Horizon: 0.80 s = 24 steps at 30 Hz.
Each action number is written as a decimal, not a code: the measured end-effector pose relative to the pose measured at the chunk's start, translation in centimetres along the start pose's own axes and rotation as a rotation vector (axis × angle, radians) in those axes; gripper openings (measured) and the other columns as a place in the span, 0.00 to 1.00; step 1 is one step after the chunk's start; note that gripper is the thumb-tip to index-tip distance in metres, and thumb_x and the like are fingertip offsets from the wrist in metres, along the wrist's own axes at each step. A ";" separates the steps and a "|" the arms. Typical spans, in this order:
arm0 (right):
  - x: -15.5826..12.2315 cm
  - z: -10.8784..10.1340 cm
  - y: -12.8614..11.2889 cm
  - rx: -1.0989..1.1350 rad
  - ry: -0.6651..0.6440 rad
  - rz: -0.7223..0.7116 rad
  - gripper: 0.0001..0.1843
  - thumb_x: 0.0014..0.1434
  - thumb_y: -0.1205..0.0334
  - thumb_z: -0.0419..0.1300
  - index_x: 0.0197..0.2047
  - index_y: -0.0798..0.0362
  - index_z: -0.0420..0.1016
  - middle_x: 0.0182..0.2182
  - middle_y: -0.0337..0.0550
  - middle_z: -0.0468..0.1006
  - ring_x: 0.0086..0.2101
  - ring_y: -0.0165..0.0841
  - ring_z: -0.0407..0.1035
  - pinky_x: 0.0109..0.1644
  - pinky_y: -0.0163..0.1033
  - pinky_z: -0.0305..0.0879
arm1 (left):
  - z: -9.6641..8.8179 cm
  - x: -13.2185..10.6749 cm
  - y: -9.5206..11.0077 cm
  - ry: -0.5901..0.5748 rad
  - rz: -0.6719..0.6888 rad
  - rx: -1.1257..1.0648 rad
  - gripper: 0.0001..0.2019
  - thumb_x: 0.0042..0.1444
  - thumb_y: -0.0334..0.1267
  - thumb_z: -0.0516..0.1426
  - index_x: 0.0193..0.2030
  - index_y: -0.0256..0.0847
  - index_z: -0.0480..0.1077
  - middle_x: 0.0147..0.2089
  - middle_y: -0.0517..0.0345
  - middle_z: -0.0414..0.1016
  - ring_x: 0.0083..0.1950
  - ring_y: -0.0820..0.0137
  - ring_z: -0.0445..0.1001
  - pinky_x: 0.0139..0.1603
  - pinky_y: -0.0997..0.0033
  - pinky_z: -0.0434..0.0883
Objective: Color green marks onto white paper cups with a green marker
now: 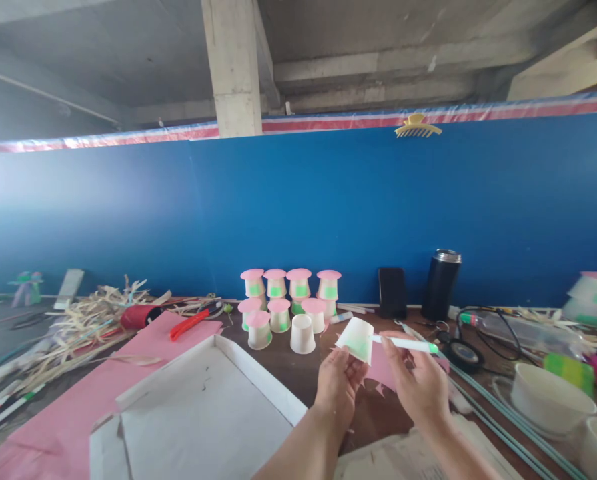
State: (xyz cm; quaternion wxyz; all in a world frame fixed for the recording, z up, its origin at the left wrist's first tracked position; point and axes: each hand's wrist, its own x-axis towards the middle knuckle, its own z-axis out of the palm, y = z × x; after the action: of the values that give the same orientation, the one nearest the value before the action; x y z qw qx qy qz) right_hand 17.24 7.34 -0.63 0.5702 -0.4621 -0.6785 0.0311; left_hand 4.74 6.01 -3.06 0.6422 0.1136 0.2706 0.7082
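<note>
A white paper cup point(357, 335) with a pale green patch on its side is held tilted in my left hand point(339, 380), fingers wrapped around its lower part. My right hand point(418, 380) pinches a white marker point(408, 343) with a green end; its tip points at the cup's right side. Whether the tip touches the cup is too blurred to tell. Behind them stand several paper cups with pink round tops point(299, 275), many bearing green patches. One plain white cup point(303, 335) stands at the front of that group. Pink paper scraps point(381, 365) lie beneath my hands.
On the left are a white box lid point(193, 413), pink paper point(68, 407), red-handled scissors or cutter point(191, 325) and shredded strips point(105, 313). To the right stand a black flask point(441, 287), a black phone-like slab point(392, 293), tape point(462, 353) and a paper bowl point(551, 400).
</note>
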 end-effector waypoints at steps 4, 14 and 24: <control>-0.1 0.0 -0.1 -0.021 -0.016 -0.014 0.16 0.59 0.49 0.53 0.39 0.52 0.73 0.32 0.43 0.78 0.30 0.33 0.70 0.35 0.34 0.64 | 0.0 0.0 0.0 -0.013 -0.002 0.003 0.09 0.50 0.34 0.60 0.36 0.32 0.68 0.33 0.49 0.74 0.32 0.71 0.75 0.38 0.70 0.74; -0.1 0.1 -0.2 -0.057 -0.020 -0.032 0.17 0.59 0.49 0.52 0.40 0.52 0.74 0.29 0.42 0.77 0.26 0.31 0.69 0.32 0.34 0.64 | 0.2 -0.2 0.1 -0.034 -0.001 -0.014 0.07 0.49 0.32 0.61 0.35 0.32 0.70 0.32 0.49 0.75 0.31 0.71 0.75 0.38 0.70 0.74; -0.2 0.3 0.2 -0.068 -0.038 -0.121 0.15 0.60 0.51 0.52 0.39 0.52 0.74 0.34 0.45 0.78 0.31 0.34 0.72 0.39 0.38 0.66 | 0.0 0.0 -0.1 -0.111 -0.005 0.021 0.11 0.49 0.34 0.61 0.39 0.31 0.71 0.36 0.47 0.76 0.33 0.73 0.75 0.40 0.72 0.72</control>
State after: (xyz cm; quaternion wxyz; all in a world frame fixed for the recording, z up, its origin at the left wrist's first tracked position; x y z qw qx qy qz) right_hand 17.07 7.44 -1.02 0.5421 -0.4389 -0.7164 -0.0178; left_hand 4.86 5.98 -3.14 0.6567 0.1587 0.2425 0.6963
